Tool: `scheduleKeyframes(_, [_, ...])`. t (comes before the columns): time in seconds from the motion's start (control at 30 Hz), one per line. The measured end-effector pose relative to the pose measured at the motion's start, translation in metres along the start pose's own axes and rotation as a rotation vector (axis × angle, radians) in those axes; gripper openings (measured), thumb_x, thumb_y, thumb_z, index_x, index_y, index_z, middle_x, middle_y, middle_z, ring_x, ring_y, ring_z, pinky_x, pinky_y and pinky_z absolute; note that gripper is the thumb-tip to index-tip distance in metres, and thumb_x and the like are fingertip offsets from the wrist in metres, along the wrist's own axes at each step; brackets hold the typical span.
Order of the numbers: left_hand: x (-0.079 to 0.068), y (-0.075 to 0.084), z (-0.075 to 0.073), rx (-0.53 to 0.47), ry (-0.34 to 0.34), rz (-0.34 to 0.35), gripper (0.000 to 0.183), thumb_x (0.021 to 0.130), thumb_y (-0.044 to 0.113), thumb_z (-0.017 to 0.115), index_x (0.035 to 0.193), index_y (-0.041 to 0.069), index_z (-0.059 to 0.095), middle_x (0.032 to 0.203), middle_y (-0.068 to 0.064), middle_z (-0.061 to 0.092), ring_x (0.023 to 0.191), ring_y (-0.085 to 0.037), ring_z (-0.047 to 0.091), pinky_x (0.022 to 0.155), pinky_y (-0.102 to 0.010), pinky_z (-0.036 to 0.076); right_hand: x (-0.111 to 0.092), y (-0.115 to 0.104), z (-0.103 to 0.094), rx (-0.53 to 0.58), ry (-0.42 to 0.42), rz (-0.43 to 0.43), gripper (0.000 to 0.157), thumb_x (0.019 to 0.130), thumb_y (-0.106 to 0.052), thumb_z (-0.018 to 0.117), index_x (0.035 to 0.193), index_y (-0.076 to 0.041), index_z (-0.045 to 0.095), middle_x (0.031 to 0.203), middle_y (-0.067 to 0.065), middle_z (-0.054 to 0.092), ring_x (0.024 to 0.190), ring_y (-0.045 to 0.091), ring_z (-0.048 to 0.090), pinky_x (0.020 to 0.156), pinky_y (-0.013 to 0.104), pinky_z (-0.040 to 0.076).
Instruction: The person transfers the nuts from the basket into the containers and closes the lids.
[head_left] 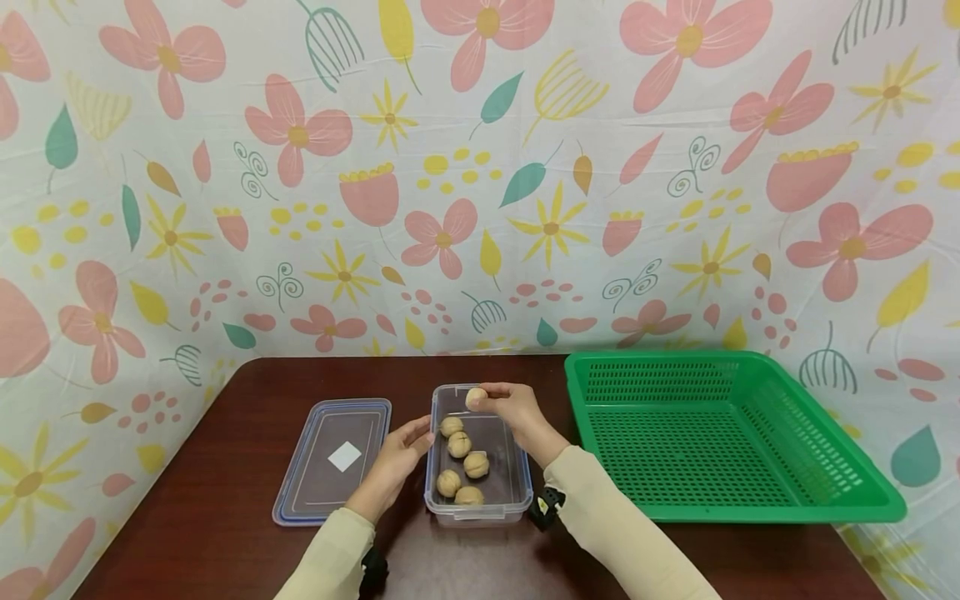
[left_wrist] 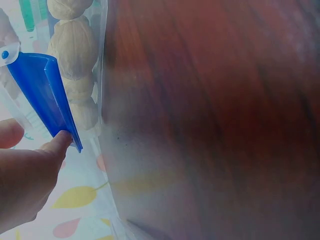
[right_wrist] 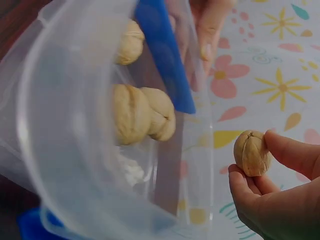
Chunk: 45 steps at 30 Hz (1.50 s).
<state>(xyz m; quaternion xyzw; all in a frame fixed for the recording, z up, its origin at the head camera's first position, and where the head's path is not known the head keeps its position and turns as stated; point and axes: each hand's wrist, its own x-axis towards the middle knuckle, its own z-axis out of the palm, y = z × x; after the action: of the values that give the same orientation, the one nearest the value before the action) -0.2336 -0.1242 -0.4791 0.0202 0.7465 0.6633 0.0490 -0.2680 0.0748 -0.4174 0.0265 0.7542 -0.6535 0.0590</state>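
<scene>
A clear plastic container (head_left: 491, 510) with blue latches stands mid-table with several walnuts (head_left: 476, 464) inside. Above its far end my right hand (head_left: 516, 408) pinches a walnut (right_wrist: 252, 153) between thumb and fingertips. This walnut is up off the others, past the container wall in the right wrist view. My left hand (head_left: 401, 458) is at the container's left side, fingers loosely extended. In the left wrist view a fingertip touches the lower end of a blue latch (left_wrist: 42, 92) that hangs outward, with the thumb apart from it.
Left of the container, a clear lid (head_left: 322, 479) with a blue edge and a white square label lies flat on the dark wooden table (head_left: 202, 467). A large green basket (head_left: 735, 514) stands on the right. A flowered cloth (head_left: 480, 208) hangs behind the table.
</scene>
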Motion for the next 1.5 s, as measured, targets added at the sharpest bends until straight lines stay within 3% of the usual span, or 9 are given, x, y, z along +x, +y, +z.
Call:
scheduleKeyframes(0.37, [0.0, 0.002, 0.0, -0.002, 0.003, 0.001, 0.044, 0.099, 0.007, 0.051, 0.139, -0.008, 0.042, 0.141, -0.027, 0.045, 0.131, -0.039, 0.041, 0.109, -0.052, 0.032, 0.001, 0.012, 0.011, -0.044, 0.019, 0.006, 0.04, 0.084, -0.008, 0.072, 0.122, 0.004, 0.063, 0.123, 0.02, 0.059, 0.113, 0.037, 0.056, 0.099, 0.05, 0.044])
scheduleKeyframes(0.67, [0.001, 0.003, 0.0, -0.002, 0.006, 0.002, 0.044, 0.099, 0.007, 0.05, 0.139, -0.008, 0.042, 0.141, -0.027, 0.045, 0.131, -0.039, 0.041, 0.109, -0.052, 0.032, 0.002, 0.02, 0.019, -0.056, 0.093, 0.034, 0.041, 0.083, -0.003, 0.071, 0.122, 0.007, 0.062, 0.119, 0.022, 0.061, 0.111, 0.037, 0.057, 0.095, 0.048, 0.048])
scheduleKeyframes(1.03, [0.001, 0.0, 0.0, -0.011, 0.007, -0.009, 0.045, 0.099, 0.006, 0.051, 0.14, -0.007, 0.042, 0.141, -0.027, 0.045, 0.13, -0.038, 0.043, 0.109, -0.052, 0.032, 0.001, 0.027, 0.024, -0.018, 0.157, 0.015, 0.038, 0.09, 0.001, 0.06, 0.127, 0.011, 0.054, 0.123, 0.027, 0.057, 0.113, 0.039, 0.056, 0.092, 0.043, 0.051])
scheduleKeyframes(1.5, [-0.004, 0.007, 0.002, 0.011, 0.029, 0.035, 0.044, 0.098, 0.005, 0.052, 0.139, -0.009, 0.043, 0.138, -0.028, 0.047, 0.127, -0.039, 0.047, 0.106, -0.051, 0.038, -0.014, 0.011, 0.023, -0.013, 0.051, -0.073, 0.037, 0.097, -0.007, 0.054, 0.132, 0.005, 0.053, 0.125, 0.023, 0.057, 0.119, 0.037, 0.052, 0.099, 0.048, 0.045])
